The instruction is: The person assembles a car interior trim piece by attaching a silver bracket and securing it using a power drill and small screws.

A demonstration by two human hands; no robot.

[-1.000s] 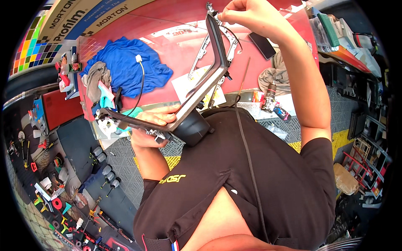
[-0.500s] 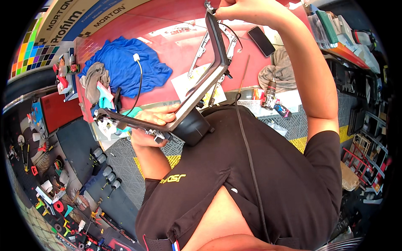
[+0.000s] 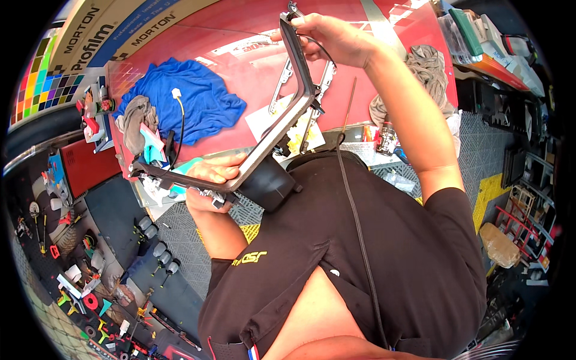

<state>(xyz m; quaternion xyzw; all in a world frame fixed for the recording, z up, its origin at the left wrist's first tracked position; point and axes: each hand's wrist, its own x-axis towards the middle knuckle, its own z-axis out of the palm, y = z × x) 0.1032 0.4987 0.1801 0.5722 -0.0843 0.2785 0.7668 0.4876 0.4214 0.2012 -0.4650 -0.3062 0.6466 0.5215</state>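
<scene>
A long black angled trim panel (image 3: 269, 141) with a box-like black housing (image 3: 267, 185) beneath it is held up over the front of a red table. My left hand (image 3: 210, 174) wraps round its near left part, fingers on top and the rest below. At its far upper end my right hand (image 3: 342, 39) is closed, thumb and fingers on the tip. A thin black cable (image 3: 327, 51) loops beside those fingers. From the panel's left end a wire runs up to a white connector (image 3: 176, 93). Behind the panel lies a slim metal bracket frame (image 3: 326, 78).
The red table (image 3: 240, 66) bears a crumpled blue cloth (image 3: 186, 99) and grey rags (image 3: 429, 69). My right forearm partly covers a cordless drill (image 3: 387, 139). A long cardboard box (image 3: 120, 33) stands at the far left. A shelf of tools (image 3: 90, 300) is at lower left.
My right hand has shifted lower, and more of its fingers now show around the panel's end. The panel has moved slightly left. The phone seen before is now hidden by my arm.
</scene>
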